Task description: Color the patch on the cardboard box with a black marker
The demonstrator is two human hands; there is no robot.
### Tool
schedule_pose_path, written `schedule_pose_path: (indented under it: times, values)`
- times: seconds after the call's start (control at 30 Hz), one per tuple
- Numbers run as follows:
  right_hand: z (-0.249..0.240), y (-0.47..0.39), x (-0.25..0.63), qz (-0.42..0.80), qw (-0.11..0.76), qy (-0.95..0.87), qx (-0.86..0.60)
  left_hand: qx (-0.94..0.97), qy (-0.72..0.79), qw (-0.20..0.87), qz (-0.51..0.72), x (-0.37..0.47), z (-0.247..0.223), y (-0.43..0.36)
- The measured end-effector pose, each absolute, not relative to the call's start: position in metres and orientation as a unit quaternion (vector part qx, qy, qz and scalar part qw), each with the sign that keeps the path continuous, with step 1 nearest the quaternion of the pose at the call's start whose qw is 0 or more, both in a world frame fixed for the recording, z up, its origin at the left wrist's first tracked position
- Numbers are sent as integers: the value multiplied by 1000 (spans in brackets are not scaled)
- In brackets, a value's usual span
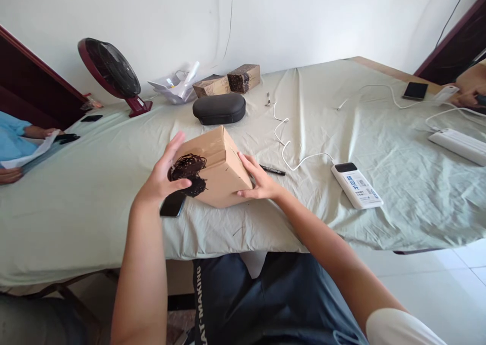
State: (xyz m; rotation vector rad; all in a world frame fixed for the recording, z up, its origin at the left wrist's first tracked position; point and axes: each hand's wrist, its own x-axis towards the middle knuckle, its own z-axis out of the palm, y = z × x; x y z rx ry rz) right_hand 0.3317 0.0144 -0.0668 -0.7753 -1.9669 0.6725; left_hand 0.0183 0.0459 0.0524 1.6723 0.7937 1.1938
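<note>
One big cloth-covered counter [94,208], and near its front edge sits the star: a cardboard box [222,180], tilted between both hands. Can't tell whether its bottom corner touches the cloth.

For handling it, I'd want weight shared across both ends. The right hand [260,183] looks solid, pinching the right end with thumb low and fingers higher up. The left hand [157,180] is spread wide around the other end, thumb out over the dark scribble [192,173]; can't tell how firmly it grips. IMO keep that thumb nearer the edge so the patch isn't rubbed, and turn slowly. Also mind the phone [172,206] lying just below the left end, it'd be easy to bump.

Looks-wise: plain tan faces, fairly crisp edges, nothing crushed that I can see. The scribble is a dense tangle of dark loops, solid in the middle, stringy at the edges. Tiniest detail: a few short dark strokes on the right end.
</note>
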Motion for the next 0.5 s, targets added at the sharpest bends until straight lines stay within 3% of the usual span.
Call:
schedule_pose_path:
  times: [0.17,0.37,0.5]
  values:
    - [-48,11,350,223,461,-800,-312,607,390,512,467,17,63,34]
    - [-54,14,350,324,529,-714,-325,562,360,428,609,-4,-8,25]
    - [-57,15,344,417,497,-693,-315,513,384,453,620,9,-42,24]
